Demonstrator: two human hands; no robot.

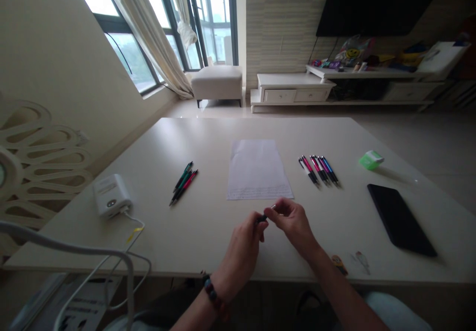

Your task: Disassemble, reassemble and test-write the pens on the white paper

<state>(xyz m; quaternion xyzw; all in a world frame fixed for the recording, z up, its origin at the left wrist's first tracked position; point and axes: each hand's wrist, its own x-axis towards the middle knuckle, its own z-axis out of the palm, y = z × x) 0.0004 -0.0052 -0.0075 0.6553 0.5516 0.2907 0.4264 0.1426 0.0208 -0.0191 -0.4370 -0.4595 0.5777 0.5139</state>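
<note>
My left hand (243,244) is closed around the dark barrel of a pen (262,218), just in front of the paper. At the pen's other end, my right hand (292,222) pinches a thin, silvery part between thumb and fingertips. Whether that part is joined to the barrel I cannot tell, as the fingers cover most of it. Beyond both hands lies a sheet of white paper (256,167) with lines of small writing along its near edge. Green and red pens (184,185) lie to the left; several pens in mixed colours (318,170) lie side by side to the right.
On the white table (201,137), a white charger (112,195) with a cable (139,222) sits at left. A black phone or tablet (401,220) and a green-and-white box (371,160) are at right. Small stickers (339,264) lie near the front edge.
</note>
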